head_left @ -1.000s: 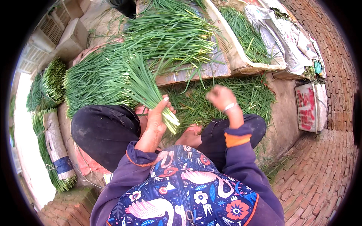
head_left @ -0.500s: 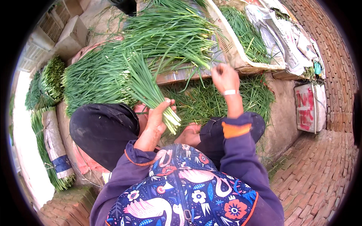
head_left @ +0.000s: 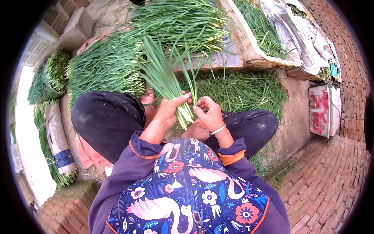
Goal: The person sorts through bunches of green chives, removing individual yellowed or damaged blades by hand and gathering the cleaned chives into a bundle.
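Observation:
My left hand (head_left: 171, 109) is wrapped round a bunch of garlic chives (head_left: 163, 76), pale stem ends toward me and green leaves pointing away. Close beside it, my right hand (head_left: 209, 113) pinches a few loose chive stalks (head_left: 190, 74) between thumb and fingers. These stalks stand upright, just right of the bunch. Beyond my hands, a thick heap of chives (head_left: 183, 25) lies across a low board (head_left: 230, 54). Another pile of chives (head_left: 105, 66) lies to the left, its pale ends facing right.
Scattered chive scraps (head_left: 241, 91) cover the ground past my right knee. A cloth-lined crate (head_left: 265, 58) of chives stands at the far right, near a white basket (head_left: 323, 111) with red marks. Wrapped chive bundles (head_left: 58, 140) lie left. A brick wall (head_left: 350, 58) bounds the right.
My right hand has come from the board's edge down toward my left hand, bringing a few chive stalks. The held bunch has shifted slightly right and nearer to me.

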{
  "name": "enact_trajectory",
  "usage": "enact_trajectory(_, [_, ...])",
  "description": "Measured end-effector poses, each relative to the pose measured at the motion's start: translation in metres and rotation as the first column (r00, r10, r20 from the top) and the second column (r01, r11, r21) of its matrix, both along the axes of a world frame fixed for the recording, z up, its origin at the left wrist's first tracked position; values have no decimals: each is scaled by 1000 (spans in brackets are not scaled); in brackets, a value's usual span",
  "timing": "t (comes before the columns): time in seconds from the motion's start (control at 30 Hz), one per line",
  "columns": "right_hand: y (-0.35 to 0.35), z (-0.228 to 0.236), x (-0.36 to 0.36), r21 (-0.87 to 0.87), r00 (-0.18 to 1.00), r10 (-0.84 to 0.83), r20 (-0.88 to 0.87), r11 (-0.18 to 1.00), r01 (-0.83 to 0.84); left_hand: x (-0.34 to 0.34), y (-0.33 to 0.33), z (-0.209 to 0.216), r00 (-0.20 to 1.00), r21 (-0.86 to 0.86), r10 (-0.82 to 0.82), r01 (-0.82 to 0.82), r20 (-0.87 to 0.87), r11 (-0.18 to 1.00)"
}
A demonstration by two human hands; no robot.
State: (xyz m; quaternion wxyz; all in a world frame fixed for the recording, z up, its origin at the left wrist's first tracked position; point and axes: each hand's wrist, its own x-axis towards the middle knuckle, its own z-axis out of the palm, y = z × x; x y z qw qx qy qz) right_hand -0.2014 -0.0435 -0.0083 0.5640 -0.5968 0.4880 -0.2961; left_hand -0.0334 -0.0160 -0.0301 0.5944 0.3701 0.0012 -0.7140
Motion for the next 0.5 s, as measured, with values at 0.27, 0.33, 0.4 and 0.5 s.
enact_trajectory(0.27, [13, 12, 8, -132, 995, 77, -57, 988, -84, -1, 0, -12, 999, -17, -15, 16, 47, 1000])
enact_trajectory(0.33, [20, 10, 5, -166, 1000, 7, 17, 986, -4, -3, 0, -1, 999, -17, -36, 37, 31, 999])
enact_trajectory(0.4, [31, 13, 2, -265, 991, -111, 73, 956, 127, -1, 2, 1, 999, -15, -16, 16, 38, 1000])
enact_trajectory(0.5, [37, -2, -15, -77, 928, -336, 162, 933, 352, 4, -1, -2, 999, -3, 26, -26, 18, 1000])
